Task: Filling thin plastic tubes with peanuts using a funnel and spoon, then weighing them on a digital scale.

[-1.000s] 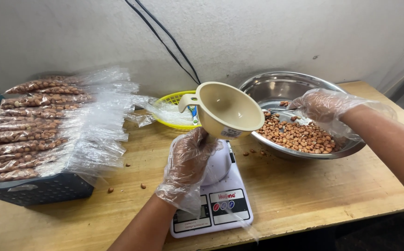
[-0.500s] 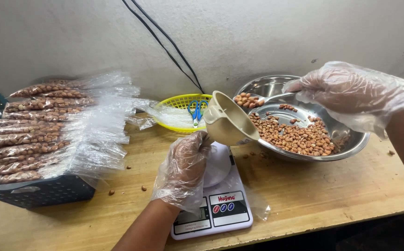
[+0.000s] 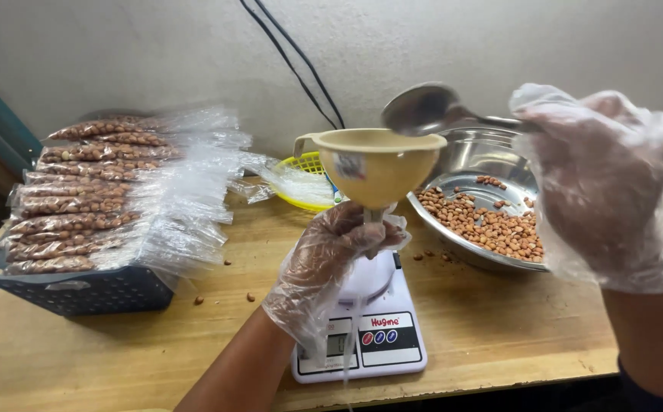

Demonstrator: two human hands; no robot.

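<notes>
Fingers of the gloved left hand (image 3: 331, 252) pinch the stem of a beige funnel (image 3: 373, 164) above the white scale (image 3: 370, 336). Gloved right hand (image 3: 606, 183) clasps a metal spoon (image 3: 427, 111), its bowl tilted over the funnel's rim, beside the steel bowl (image 3: 476, 152) of peanuts (image 3: 492, 225).

The right hand (image 3: 606, 183) is lifting out of the steel bowl (image 3: 476, 160), where it was scooping among the peanuts (image 3: 492, 225), and is carrying the metal spoon (image 3: 423, 108) up over the rim of the funnel (image 3: 373, 162). The left hand (image 3: 328, 255) is righting the funnel, which was tilting toward the bowl and is now sitting level.
</notes>
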